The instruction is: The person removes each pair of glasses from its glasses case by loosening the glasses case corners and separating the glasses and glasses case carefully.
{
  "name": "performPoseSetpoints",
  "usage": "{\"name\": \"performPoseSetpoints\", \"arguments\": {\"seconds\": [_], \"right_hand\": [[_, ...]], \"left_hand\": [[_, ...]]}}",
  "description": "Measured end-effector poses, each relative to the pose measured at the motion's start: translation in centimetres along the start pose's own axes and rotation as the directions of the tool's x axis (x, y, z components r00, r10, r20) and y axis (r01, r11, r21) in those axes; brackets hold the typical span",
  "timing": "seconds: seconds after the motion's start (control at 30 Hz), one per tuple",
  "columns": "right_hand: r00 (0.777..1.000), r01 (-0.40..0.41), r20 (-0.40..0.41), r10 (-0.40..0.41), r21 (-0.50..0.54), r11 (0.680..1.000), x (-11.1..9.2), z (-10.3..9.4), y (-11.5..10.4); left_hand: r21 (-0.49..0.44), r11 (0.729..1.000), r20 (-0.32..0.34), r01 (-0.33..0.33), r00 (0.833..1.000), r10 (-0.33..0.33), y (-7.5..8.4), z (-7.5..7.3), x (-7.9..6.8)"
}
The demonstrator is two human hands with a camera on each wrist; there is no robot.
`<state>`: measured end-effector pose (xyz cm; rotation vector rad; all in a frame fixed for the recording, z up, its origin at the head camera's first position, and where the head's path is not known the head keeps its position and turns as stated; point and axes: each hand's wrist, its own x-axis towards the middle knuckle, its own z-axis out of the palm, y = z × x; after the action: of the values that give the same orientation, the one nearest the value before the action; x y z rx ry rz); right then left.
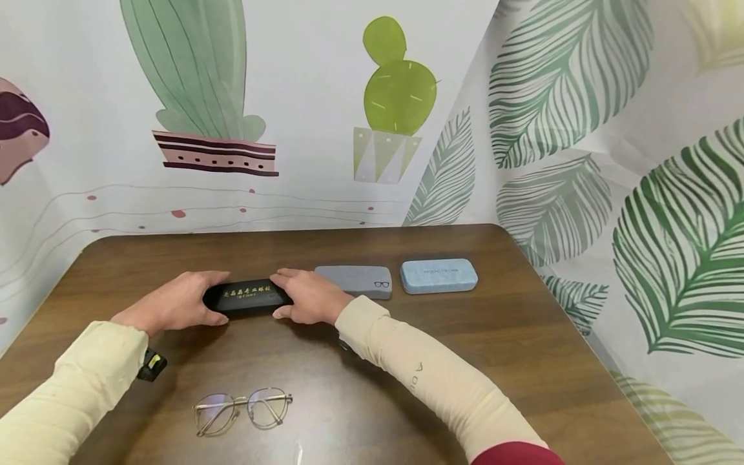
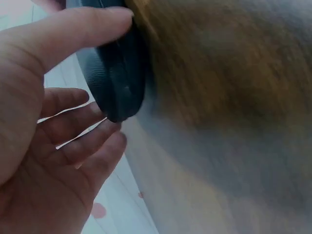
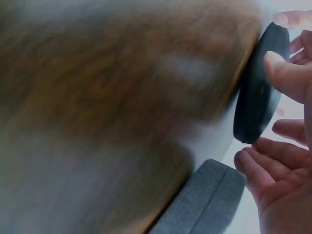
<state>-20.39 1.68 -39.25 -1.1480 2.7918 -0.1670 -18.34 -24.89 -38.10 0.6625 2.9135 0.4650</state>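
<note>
A black glasses case [image 1: 247, 298] with gold lettering lies lengthwise between both hands. At its left end my left hand [image 1: 177, 301] grips it, thumb along the near side and fingers behind. My right hand [image 1: 310, 297] holds the other end in the same way, partly covering it. In the left wrist view the thumb [image 2: 92, 29] presses the ribbed side of the case. The right wrist view shows the right thumb [image 3: 285, 73] on the case's side. Nearer the body, a pair of thin-framed eyeglasses [image 1: 270, 410] rests on the table with its lenses upright.
Just right of the right hand lies a grey-blue glasses case [image 1: 354, 279] with a small glasses print. A light blue glasses case [image 1: 438, 276] sits farther right. The brown wooden table [image 1: 465, 336] meets a wall covering [image 1: 314, 129] printed with cacti and leaves.
</note>
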Motion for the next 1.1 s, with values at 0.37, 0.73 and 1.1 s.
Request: {"name": "performPoseSetpoints", "arguments": {"seconds": [0.37, 0.73, 1.1], "right_hand": [[0.998, 0.015, -0.060, -0.014, 0.024, 1.000, -3.2, -1.4, 2.7], [0.997, -0.024, -0.070, 0.025, 0.008, 1.000, -6.5, -2.2, 6.1], [0.991, -0.097, -0.094, 0.093, -0.046, 0.994, -8.6, -1.7, 9.3]], "left_hand": [[0.031, 0.999, 0.017, -0.014, 1.000, 0.014, 4.0, -0.5, 1.9], [0.106, 0.986, 0.042, -0.126, 0.992, 0.122, 7.4, 0.7, 4.9], [0.148, 0.972, 0.070, -0.180, 0.983, 0.172, 9.7, 2.0, 7.2]]}}
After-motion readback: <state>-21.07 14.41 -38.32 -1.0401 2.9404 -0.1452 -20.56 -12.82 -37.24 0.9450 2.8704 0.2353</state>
